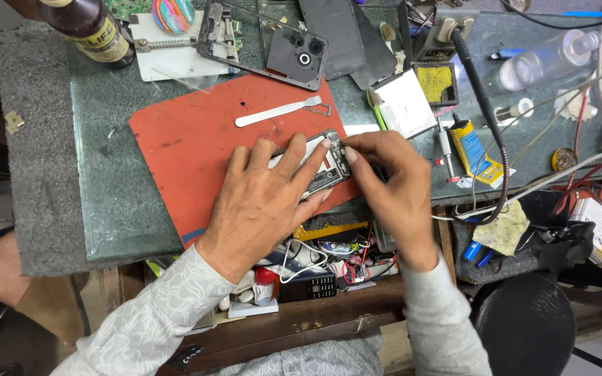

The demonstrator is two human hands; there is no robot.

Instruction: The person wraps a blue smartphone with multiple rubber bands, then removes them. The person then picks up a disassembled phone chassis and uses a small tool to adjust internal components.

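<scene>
An opened phone [329, 163] with its inner parts showing lies on a red mat [189, 146]. My left hand [266, 202] lies flat over the phone's left part, fingers spread, pressing it down. My right hand [391, 181] rests at the phone's right end, thumb and fingertips pinched on its edge; what they grip is too small to make out. A flat white pry tool [273, 113] lies on the mat just beyond the hands.
A phone back frame [266, 45] and a dark panel [332, 31] lie at the far side. A brown bottle [92, 28], soldering iron holder [447, 31], yellow tube [472, 150], clear bottle [545, 59] and cables surround the mat. An open drawer [315, 278] holds clutter.
</scene>
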